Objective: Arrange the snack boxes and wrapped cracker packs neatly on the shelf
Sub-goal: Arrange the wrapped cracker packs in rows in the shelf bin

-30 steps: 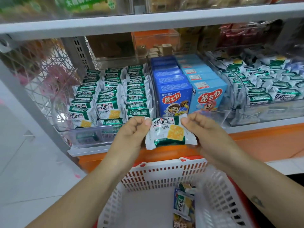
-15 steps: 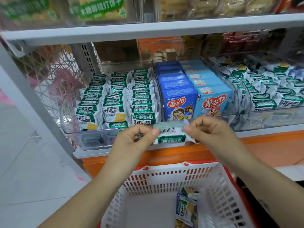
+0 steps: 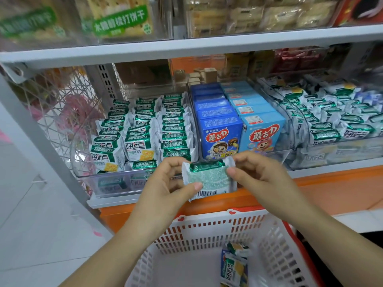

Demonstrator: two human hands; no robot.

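Green and silver foil is what I have in front of me: one cracker pack (image 3: 209,179), pinched at its two crimped ends, my left grip (image 3: 165,183) clamped on the left end and my right grip (image 3: 261,175) clamped on the right. It hangs in the air just in front of the shelf edge (image 3: 323,171), above the far rim of the white basket (image 3: 207,229), and it touches neither.

Most of the stocking looks done to me. The clear tray (image 3: 116,181) on the left carries three rows of packs (image 3: 145,131) standing front to back. The dark blue boxes (image 3: 219,129) and light blue boxes (image 3: 263,131) sit in two straight files beside them. Further right, another lot of packs (image 3: 331,121) lies looser and may want tidying. Left to go are this pack and the few spare packs (image 3: 234,266) lying in the basket's near right corner.

The held pack's long axis runs left to right, slightly tipped, from one grip to the other. Its plain back faces me, with the barcode along the near lower edge and the green band along the far upper edge. The printed front points away toward the shelf.
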